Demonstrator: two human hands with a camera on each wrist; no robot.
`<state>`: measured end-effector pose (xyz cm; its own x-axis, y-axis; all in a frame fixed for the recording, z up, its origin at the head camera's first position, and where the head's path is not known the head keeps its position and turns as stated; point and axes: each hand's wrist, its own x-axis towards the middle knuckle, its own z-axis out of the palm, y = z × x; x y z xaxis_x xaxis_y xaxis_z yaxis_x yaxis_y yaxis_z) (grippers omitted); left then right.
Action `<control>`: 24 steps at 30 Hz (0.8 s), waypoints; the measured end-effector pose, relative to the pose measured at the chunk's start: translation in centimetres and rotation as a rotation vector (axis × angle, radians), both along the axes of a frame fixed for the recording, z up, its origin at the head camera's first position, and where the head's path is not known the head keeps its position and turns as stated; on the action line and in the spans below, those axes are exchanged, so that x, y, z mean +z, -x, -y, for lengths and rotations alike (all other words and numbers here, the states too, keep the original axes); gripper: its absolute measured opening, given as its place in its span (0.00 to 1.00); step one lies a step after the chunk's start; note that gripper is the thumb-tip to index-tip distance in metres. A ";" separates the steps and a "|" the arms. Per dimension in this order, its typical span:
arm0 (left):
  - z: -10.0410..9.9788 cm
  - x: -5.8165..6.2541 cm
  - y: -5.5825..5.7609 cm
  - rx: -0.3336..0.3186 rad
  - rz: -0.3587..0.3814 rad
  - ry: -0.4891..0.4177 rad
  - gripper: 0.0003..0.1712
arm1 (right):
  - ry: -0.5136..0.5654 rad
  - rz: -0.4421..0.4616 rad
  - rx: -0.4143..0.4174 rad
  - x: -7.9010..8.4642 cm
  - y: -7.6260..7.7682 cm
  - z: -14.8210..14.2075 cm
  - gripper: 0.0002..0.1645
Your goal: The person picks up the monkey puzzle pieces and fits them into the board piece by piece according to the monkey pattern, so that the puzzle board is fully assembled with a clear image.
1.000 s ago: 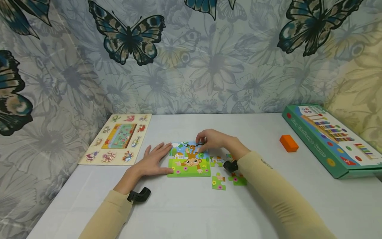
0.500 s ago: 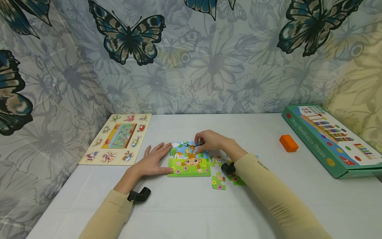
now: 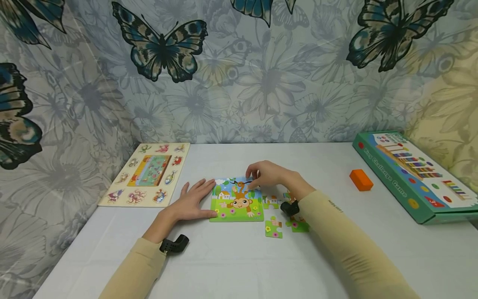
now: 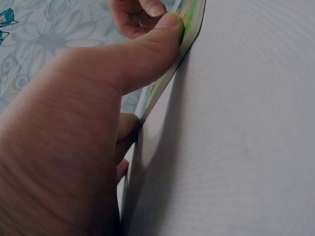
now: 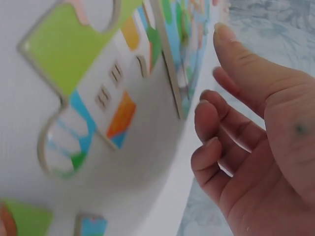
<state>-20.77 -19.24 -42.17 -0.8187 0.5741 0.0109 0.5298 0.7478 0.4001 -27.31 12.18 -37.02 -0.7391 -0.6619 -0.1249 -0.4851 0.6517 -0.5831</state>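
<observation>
A monkey picture puzzle board [image 3: 236,209] lies flat on the white table. My left hand [image 3: 191,202] rests at its left side with fingers spread; in the left wrist view its thumb [image 4: 152,46] presses on the board's edge. Over the upper right corner of the board is my right hand [image 3: 266,173], fingers loosely bent. The right wrist view shows nothing held in this hand [image 5: 251,123]. Several loose jigsaw pieces lie right of the board, among them a green piece with flowers [image 3: 274,229] and a piece with a house [image 5: 106,101]. The right forearm partly covers others.
A cream board with sea animal pictures [image 3: 123,193] lies at the back left. Toward the right are an orange block [image 3: 361,180] and a green game box [image 3: 396,178]. A butterfly-patterned cloth [image 3: 269,99] stands behind the table.
The right hand shifts slightly left along the board's upper edge, then back right and a little up. The left hand and the board stay in place.
</observation>
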 end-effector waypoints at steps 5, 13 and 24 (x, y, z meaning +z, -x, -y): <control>0.0 0.3 -0.2 0.002 -0.001 -0.001 0.59 | 0.032 0.005 -0.003 0.5 -0.1 -0.9 0.18; -0.1 0.4 -0.2 0.000 0.000 -0.004 0.59 | 0.043 0.013 -0.027 1.0 -0.7 -2.3 0.20; -0.1 0.2 -0.1 -0.010 -0.017 -0.004 0.59 | 0.061 0.040 0.004 0.4 -2.5 -4.3 0.21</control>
<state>-20.65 -19.17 -41.97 -0.8126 0.5822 0.0269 0.5440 0.7411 0.3936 -24.77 16.45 -36.59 -0.7316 -0.6722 -0.1136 -0.4635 0.6126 -0.6402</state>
